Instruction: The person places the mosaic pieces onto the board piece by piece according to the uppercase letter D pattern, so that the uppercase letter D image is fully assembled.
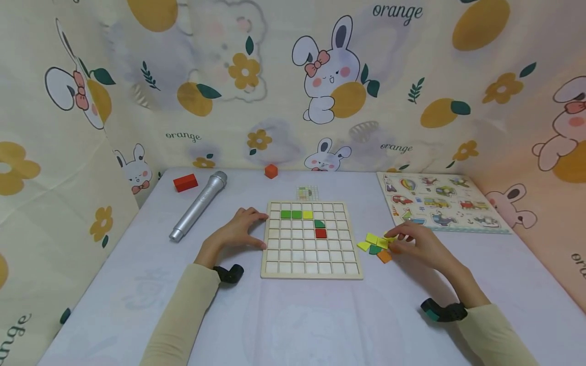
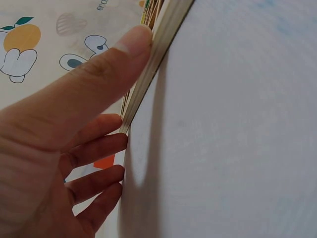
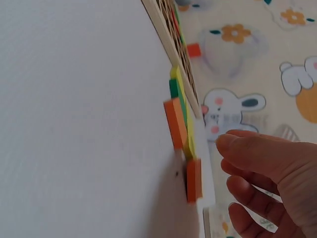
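Observation:
A wooden grid board (image 1: 311, 274) lies in the middle of the table, with green, yellow and red pieces in some cells. My left hand (image 1: 237, 227) touches its left edge with thumb and fingertips; in the left wrist view the thumb (image 2: 114, 67) presses along the rim. My right hand (image 1: 418, 246) hovers right of the board, over a small pile of yellow pieces (image 1: 372, 238), a green piece (image 1: 374, 249) and an orange piece (image 1: 384, 256). In the right wrist view, its loosely bent fingers show nothing between them, and another orange piece (image 3: 194, 181) lies below.
A silver microphone (image 1: 199, 206) and a red block (image 1: 185, 183) lie at the back left. Behind the board are an orange-red block (image 1: 271, 171) and a small patterned card (image 1: 307, 192). At the back right lies a picture puzzle board (image 1: 439, 201).

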### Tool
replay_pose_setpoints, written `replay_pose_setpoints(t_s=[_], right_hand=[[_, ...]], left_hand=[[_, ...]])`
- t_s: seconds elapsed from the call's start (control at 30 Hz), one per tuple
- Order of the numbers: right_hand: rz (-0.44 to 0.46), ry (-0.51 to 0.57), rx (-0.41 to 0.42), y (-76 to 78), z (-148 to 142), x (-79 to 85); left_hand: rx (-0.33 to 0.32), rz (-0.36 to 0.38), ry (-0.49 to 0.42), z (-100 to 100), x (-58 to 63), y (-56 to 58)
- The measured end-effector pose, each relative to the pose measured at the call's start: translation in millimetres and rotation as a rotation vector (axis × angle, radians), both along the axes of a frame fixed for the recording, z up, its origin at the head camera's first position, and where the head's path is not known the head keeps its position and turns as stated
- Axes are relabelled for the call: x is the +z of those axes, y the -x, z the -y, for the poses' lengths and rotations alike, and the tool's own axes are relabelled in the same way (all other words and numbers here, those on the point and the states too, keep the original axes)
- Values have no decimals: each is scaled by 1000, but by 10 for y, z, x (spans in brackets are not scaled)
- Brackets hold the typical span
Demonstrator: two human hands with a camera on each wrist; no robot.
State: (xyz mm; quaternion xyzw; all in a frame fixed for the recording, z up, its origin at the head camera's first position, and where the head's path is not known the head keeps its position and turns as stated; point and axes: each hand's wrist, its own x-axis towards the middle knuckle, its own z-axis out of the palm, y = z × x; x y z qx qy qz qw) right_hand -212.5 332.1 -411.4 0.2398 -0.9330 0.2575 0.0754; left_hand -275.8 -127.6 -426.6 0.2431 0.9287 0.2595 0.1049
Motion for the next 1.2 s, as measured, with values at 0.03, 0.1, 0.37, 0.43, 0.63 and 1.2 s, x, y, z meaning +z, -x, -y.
replay_pose_setpoints(t_s=[0.03,0.1,0.37,0.43,0.63,1.2], right_hand=[[0,0,-1,-8,-24,-7],[-14,0,8,-20,-67,-23],[-11,16,37,-30,-160,-82],[-3,22,33,-35,-163,-104],[42,14,-18,-36,-59,-142],[85,-53,-37,-23,361,-161]], left_hand=[[0,-1,1,-1,0,2],[-2,-4,4,0,-1,3],[1,0,4,6,7,3],[1,3,2,3,6,3],[-2,3,-4,3,1,3],[2,2,3,5,0,9]])
